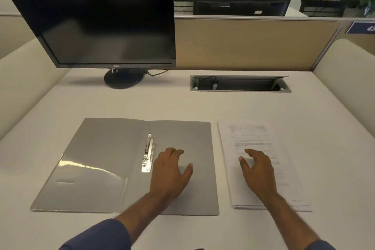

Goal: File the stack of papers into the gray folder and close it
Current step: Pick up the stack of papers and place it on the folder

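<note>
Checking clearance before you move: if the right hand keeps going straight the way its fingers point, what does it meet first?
Probably just the stack of papers under the right hand; past the far edge, bare desk up to the cable tray. Hand height is unclear.

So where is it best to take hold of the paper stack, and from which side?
Probably its left long edge, reached from the gap beside the gray folder. The paper stack lies flat on the desk, so fingers must slip under an edge; the right hand already hovers over it there.
</note>
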{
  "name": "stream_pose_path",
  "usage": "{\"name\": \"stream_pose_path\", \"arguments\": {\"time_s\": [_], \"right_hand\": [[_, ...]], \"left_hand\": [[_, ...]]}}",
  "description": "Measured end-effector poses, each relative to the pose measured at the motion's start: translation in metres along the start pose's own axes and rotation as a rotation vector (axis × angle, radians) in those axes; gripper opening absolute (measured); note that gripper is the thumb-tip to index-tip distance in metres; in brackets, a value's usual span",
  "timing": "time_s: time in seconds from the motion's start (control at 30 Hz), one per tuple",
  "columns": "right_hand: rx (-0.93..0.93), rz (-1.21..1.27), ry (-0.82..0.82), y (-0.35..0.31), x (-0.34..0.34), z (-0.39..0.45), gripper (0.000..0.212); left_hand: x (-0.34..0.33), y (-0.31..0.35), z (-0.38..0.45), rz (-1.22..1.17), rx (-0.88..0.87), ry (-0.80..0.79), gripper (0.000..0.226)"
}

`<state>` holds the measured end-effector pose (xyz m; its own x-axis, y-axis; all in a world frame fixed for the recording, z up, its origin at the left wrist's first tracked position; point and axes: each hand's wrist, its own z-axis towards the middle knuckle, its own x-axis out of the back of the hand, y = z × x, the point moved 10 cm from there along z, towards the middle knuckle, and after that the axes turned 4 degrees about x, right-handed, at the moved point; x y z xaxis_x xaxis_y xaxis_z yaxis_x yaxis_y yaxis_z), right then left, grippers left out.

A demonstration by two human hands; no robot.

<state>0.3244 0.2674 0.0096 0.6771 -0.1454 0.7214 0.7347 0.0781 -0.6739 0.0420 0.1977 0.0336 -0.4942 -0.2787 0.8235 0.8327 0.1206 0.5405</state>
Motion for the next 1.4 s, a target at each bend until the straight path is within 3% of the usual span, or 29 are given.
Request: {"name": "stream_pose_path", "arguments": {"time_s": [0.1,0.23,0.4,0.6,0.87,0.97,1.1,1.27,1.33,1.4], "right_hand": [[-0.077,-0.031,0.079,0.027,0.029,0.007,0.034],[-0.172,-0.113,0.117,0.06,0.058,0.016,0.033],[-0.246,-0.214,-0.002,0.085,0.063,0.022,0.039],[-0.219,-0.325,-0.124,0.093,0.052,0.024,0.042],[-0.147,-0.415,-0.19,0.09,0.046,0.028,0.037],[-0.117,-0.451,-0.202,0.088,0.044,0.029,0.033],[-0.085,-0.478,-0.208,0.088,0.043,0.03,0.03],[-0.073,-0.474,-0.204,0.089,0.044,0.032,0.029],[-0.074,-0.461,-0.208,0.089,0.044,0.032,0.03],[-0.071,-0.453,-0.21,0.089,0.044,0.032,0.033]], "left_hand": [[-0.014,0.008,0.008,-0.104,0.108,-0.079,0.042],[-0.037,0.024,0.012,-0.08,0.106,-0.214,0.048],[-0.069,0.047,0.009,0.008,0.078,-0.361,0.053],[-0.091,0.073,0.008,-0.023,0.115,-0.387,0.054],[-0.12,0.097,0.004,0.042,0.217,-0.479,0.028],[-0.126,0.102,0.003,-0.091,0.318,-0.454,0.03],[-0.132,0.091,-0.002,-0.431,0.588,-0.448,0.02],[-0.143,0.09,-0.014,-0.737,0.838,-0.516,0.016],[-0.147,0.091,-0.017,-0.748,0.877,-0.535,0.016],[-0.148,0.091,-0.019,-0.687,0.885,-0.534,0.036]]}}
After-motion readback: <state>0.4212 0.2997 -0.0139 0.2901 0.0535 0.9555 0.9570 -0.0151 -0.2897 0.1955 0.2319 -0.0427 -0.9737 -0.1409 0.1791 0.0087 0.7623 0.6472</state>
